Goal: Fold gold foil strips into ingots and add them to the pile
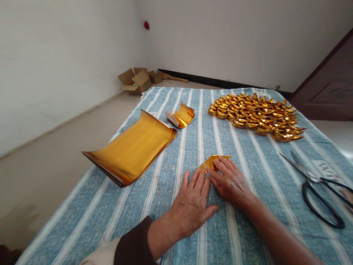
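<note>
A partly folded piece of gold foil paper [211,162] lies on the striped cloth in front of me. My left hand [191,204] rests flat, fingers stretched and thumb spread, its fingertips at the paper's near left edge. From the right, my right hand [231,180] holds the paper down with bent fingers over its surface; part of the paper is hidden beneath them. Left of my hands is a stack of gold foil sheets [132,147], curling at its edges. Beyond it sits a smaller stack of gold foil pieces [183,116].
Many folded gold foil ingots [256,114] stand in rows at the far right of the table. Black-handled scissors [311,176] lie partly spread at the right. A blue and white striped cloth [190,147] covers the table. Cardboard boxes [142,81] are on the floor behind.
</note>
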Available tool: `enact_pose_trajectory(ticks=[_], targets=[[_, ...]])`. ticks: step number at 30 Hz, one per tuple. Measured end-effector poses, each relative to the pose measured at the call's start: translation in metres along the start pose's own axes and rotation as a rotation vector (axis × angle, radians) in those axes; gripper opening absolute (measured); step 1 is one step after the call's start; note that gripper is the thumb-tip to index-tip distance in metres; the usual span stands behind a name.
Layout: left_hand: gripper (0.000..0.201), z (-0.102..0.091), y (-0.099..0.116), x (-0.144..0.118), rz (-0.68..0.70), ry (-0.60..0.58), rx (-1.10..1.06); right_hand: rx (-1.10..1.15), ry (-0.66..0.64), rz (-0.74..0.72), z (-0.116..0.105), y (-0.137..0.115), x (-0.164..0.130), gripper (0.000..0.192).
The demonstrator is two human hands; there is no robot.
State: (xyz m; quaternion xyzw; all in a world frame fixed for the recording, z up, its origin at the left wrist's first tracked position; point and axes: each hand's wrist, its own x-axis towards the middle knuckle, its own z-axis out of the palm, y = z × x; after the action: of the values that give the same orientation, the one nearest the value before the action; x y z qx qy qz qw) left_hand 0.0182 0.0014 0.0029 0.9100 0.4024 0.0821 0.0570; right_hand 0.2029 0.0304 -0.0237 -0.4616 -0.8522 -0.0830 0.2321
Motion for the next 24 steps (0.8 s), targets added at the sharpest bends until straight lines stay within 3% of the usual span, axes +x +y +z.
enact_pose_trajectory(ticks=[9,24], targets=[[0.071,-0.0016,-0.0030,0.0002,0.006,-0.022,0.022,0.062,-0.073,-0.044,-0.0058,0.0088,-0.0055,0.035],[0.068,-0.0035,-0.0036,0.0001,0.010,0.010,-0.036,0.124,-0.085,-0.054,-0.0089,0.0106,-0.0086,0.032]])
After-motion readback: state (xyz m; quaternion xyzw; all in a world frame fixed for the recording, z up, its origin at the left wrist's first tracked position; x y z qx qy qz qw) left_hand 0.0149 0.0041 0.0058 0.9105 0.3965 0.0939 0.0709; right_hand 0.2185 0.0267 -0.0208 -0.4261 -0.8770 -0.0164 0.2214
